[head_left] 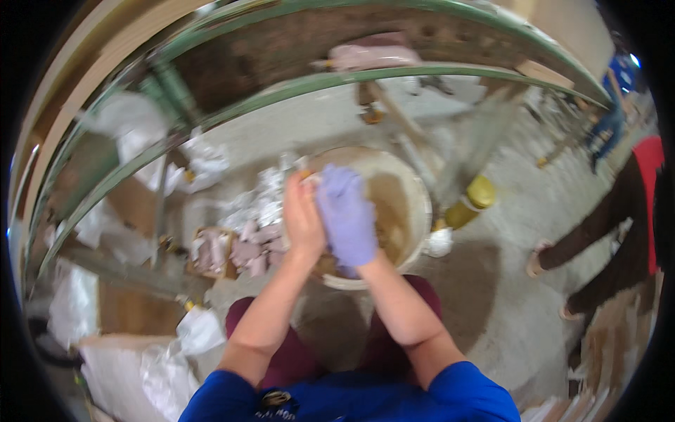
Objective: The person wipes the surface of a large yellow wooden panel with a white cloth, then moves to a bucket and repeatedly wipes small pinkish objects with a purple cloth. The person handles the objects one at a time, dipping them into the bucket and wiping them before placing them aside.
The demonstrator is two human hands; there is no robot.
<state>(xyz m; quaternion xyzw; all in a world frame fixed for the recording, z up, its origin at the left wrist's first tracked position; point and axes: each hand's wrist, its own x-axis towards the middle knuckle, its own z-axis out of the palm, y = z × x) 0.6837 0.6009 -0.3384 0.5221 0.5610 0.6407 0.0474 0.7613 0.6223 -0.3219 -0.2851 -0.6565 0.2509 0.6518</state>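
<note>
My left hand [303, 218] is bare, and its fingers lie stretched out along the side of the other hand. My right hand [346, 218] wears a lilac glove and looks curled into a closed shape; whatever may be inside it is hidden. Both hands press against each other above a wide, round whitish tub [424, 211]. Brown material lines the inside of this tub. A small orange spot shows near the left fingertips, too blurred to name.
Left of the tub are pinkish-lilac pieces [247, 252], a cardboard box [230, 271] holding more, and crumpled silvery wrapping [271, 186]. A yellow-green container [472, 200] stands right. Green metal rails [295, 96] cross ahead. Another person's dark-trousered legs [598, 225] are at the right.
</note>
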